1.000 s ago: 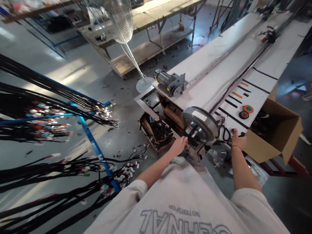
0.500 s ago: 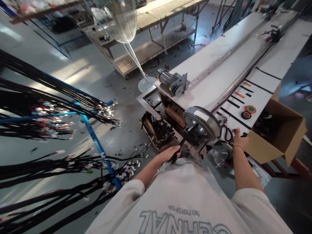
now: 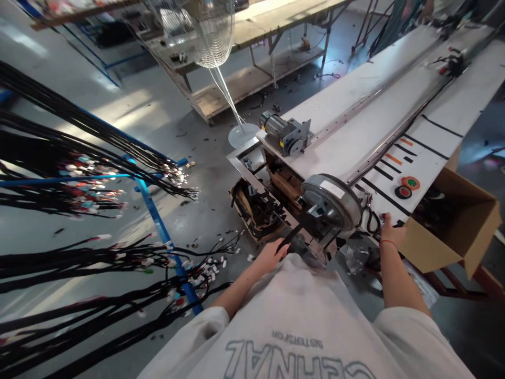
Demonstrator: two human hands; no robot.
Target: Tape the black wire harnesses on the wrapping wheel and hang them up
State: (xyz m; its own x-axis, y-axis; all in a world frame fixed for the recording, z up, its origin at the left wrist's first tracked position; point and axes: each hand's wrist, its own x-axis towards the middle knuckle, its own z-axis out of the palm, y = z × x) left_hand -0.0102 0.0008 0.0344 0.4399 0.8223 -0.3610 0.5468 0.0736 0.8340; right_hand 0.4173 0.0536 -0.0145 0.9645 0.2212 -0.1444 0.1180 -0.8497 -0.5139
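Observation:
My left hand [image 3: 275,255], low in the middle, has its fingers wrapped round a black cable [image 3: 292,237] that runs up toward a grey wheel [image 3: 332,202] at the end of the long white table [image 3: 347,131]. On the table's near right edge, my right hand [image 3: 392,231] has a digit on a small red button [image 3: 383,216]; its other fingers are curled and partly hidden. Black-handled pliers [image 3: 370,217] lie just left of that hand. Beyond them sit an orange tape roll with a green centre [image 3: 413,182] and a black tape roll [image 3: 403,191].
A motor [image 3: 284,131] is mounted on the table's far corner. A cardboard box [image 3: 445,231] stands at the right. Black wire harnesses [image 3: 98,258] hang on a blue rack [image 3: 152,216] at the left. A fan [image 3: 215,39] stands by a wooden bench [image 3: 272,31]. Another person appears at the far end.
The camera view has shifted slightly, so the table appears a little lower and further right. My left hand stays on the black cable and my right hand stays at the red button.

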